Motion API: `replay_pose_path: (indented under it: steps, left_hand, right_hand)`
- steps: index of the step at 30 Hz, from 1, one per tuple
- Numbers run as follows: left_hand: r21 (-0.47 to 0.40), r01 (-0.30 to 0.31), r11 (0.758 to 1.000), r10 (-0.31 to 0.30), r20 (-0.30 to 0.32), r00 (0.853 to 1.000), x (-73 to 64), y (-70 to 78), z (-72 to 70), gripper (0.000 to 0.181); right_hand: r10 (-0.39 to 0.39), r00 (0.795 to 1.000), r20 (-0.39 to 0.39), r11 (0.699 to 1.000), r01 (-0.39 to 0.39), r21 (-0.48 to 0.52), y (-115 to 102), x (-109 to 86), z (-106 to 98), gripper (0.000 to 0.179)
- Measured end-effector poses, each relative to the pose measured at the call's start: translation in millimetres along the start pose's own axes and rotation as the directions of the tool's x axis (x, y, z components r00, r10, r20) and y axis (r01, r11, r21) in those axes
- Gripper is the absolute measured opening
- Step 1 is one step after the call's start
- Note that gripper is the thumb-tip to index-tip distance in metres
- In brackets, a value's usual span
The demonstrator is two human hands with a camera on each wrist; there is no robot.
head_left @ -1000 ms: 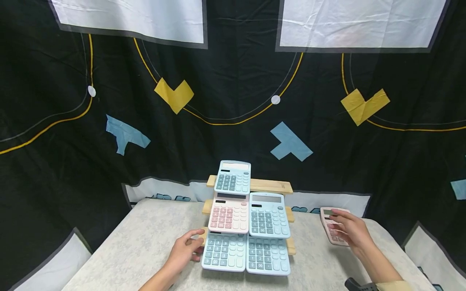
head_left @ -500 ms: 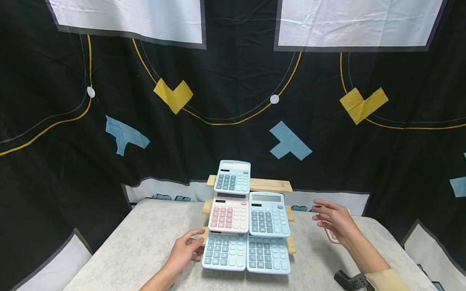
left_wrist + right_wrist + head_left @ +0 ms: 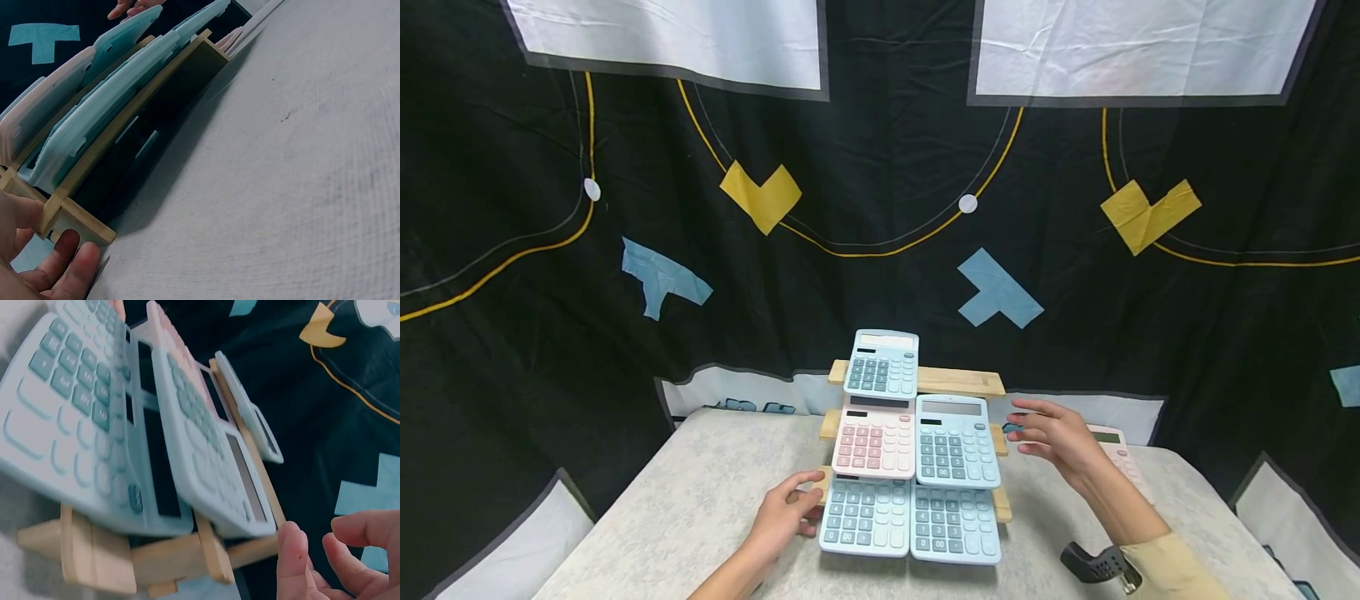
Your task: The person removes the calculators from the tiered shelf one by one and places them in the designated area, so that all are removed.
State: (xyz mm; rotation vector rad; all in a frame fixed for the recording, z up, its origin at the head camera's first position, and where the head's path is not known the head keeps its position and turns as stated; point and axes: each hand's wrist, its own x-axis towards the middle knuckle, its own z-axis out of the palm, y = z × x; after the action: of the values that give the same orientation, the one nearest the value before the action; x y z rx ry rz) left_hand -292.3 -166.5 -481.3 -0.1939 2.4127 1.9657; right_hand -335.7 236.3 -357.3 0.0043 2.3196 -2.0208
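Tiered wooden stand (image 3: 961,382), on mottled grey tabletop (image 3: 700,483). Top tier: light-blue calculator (image 3: 882,364). Middle tier: pink calculator (image 3: 874,437), left; blue calculator (image 3: 957,442), right. Bottom tier: two blue desktop calculators (image 3: 955,525), side by side. Left hand (image 3: 778,517): thumb and fingers clamped around stand's near left corner. Right hand (image 3: 1056,437): fingers and thumb apart, just beside stand's right side. Loose pink calculator (image 3: 1118,448): on tabletop, partly behind right forearm (image 3: 1127,504).

The left hand (image 3: 781,518) and the right hand (image 3: 1060,440) are bare. The right arm wears a beige sleeve (image 3: 1176,570), and beside its cuff is a black, curved strap (image 3: 1092,564) with dotted texture.
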Motion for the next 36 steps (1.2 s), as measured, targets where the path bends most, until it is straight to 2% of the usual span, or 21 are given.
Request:
replay_pose_path:
  steps: [13, 26, 36]
  left_hand:
    - [0.009, -0.008, 1.0, 0.008, -0.004, 1.0, 0.4, 1.5, 0.4, 0.042]
    - [0.007, -0.006, 1.0, 0.006, -0.004, 1.0, -0.3, 2.4, 1.6, 0.042]
    - [0.01, -0.002, 1.0, 0.002, -0.008, 1.0, -0.3, 0.3, 0.6, 0.042]
  right_hand:
    - [-0.011, 0.998, 0.065, 0.999, 0.008, 0.048, -17.1, 9.1, 34.0, 0.048]
    - [-0.062, 0.995, 0.08, 0.998, 0.06, 0.034, -27.6, 18.4, 66.4, 0.047]
    - [-0.057, 0.995, 0.08, 0.997, 0.053, 0.05, -28.3, 32.8, 87.2, 0.046]
